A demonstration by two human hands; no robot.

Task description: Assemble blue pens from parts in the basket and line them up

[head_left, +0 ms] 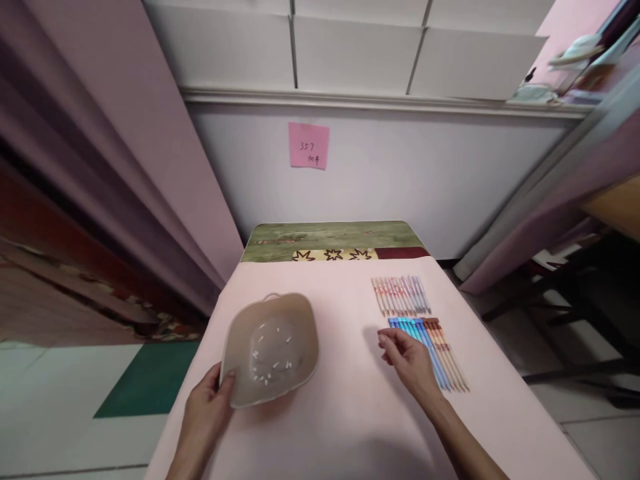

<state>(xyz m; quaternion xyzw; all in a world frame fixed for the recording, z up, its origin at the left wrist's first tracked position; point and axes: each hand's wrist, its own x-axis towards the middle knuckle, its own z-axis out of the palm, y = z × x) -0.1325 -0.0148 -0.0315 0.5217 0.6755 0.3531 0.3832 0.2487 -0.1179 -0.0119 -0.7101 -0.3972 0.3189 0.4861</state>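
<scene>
My left grip [210, 407] pinches the near rim of the beige basket [270, 348]; my right grip [407, 360], loosely curled and empty, touches the blue pens [425, 347] right of the basket. Judgement: steady the basket, lift pens singly. Two pen rows; one basket; bench [345, 413].

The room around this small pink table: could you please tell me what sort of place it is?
Probably a home room used as a workspace: mauve curtains hang at the left, a handwritten pink sticky note is on the white wall, and the pink-covered table stands on tiled floor.
</scene>
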